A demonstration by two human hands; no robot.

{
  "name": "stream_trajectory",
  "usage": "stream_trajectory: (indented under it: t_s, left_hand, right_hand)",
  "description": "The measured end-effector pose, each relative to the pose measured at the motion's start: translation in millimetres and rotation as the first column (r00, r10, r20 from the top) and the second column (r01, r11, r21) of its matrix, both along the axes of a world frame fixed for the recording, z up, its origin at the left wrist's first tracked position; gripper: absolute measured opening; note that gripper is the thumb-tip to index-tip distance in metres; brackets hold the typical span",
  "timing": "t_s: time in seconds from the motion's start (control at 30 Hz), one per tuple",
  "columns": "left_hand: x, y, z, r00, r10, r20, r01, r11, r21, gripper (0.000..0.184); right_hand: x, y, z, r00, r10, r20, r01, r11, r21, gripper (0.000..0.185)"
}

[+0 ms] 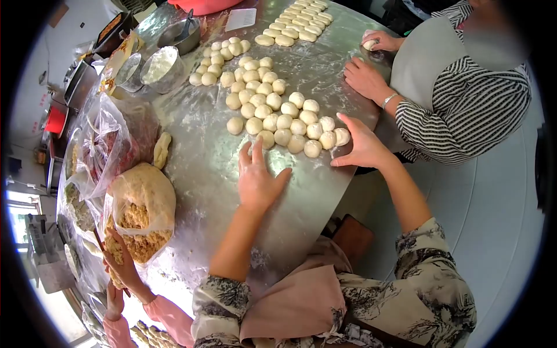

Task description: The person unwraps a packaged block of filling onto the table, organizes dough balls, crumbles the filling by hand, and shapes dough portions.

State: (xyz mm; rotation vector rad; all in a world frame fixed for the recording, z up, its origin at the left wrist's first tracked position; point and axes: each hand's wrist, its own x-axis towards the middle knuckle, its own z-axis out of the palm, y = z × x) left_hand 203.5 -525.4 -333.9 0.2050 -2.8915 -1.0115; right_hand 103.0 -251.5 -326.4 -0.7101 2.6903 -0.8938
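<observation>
Round dough balls [284,122] lie in close rows on the floury metal table. At the near edge of the group is my left hand [258,177], fingers stretched forward and thumb out to the side; its fingertips reach a dough ball [266,139]. My right hand [365,144] is spread at the right end of the front row, with thumb and fingers either side of the end dough ball [342,137]. Whether it touches that ball I cannot tell. Neither hand holds anything. One dough ball [235,126] sits slightly apart at the left.
Across the corner, a co-worker's hand [380,40] presses on dough. Another person's hands [123,267] work at the left with a stick, beside a bag of crumbly filling [142,223]. Flour bowl [162,68], plastic bags [107,145], long dough pieces [299,22] and a white scraper [241,19] lie around.
</observation>
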Motion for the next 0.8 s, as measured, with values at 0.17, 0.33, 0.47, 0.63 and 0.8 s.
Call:
stream_trajectory:
  t_s: [0.17, 0.33, 0.47, 0.63, 0.8]
  left_hand:
    - [-25.1, 3.6, 7.7, 0.999, 0.0, 0.043, 0.006, 0.991, -0.134, 0.103]
    - [-54.8, -3.5, 19.9, 0.974, -0.125, 0.188, 0.151, 0.98, -0.129, 0.104]
    - [-70.4, 4.1, 10.1, 0.99, -0.11, 0.09, 0.13, 0.957, -0.26, 0.099]
    - [-77.7, -1.9, -10.5, 0.987, -0.14, 0.078, 0.152, 0.97, -0.19, 0.099]
    - [-67.3, -15.9, 23.6, 0.94, -0.18, 0.289, 0.219, 0.97, -0.107, 0.089]
  right_hand:
    - [-6.4, -24.9, -8.8, 0.992, 0.054, -0.117, -0.046, 0.996, 0.071, 0.111]
    - [-10.3, -43.0, -8.6, 0.985, 0.041, -0.169, -0.01, 0.983, 0.183, 0.109]
    - [-15.0, -50.6, -11.9, 0.982, 0.044, -0.181, -0.02, 0.991, 0.133, 0.108]
    - [0.3, -68.3, -11.2, 0.994, -0.011, -0.111, 0.026, 0.99, 0.141, 0.107]
    - [37.2, -84.3, -17.3, 0.992, -0.093, -0.082, 0.1, 0.991, 0.088, 0.102]
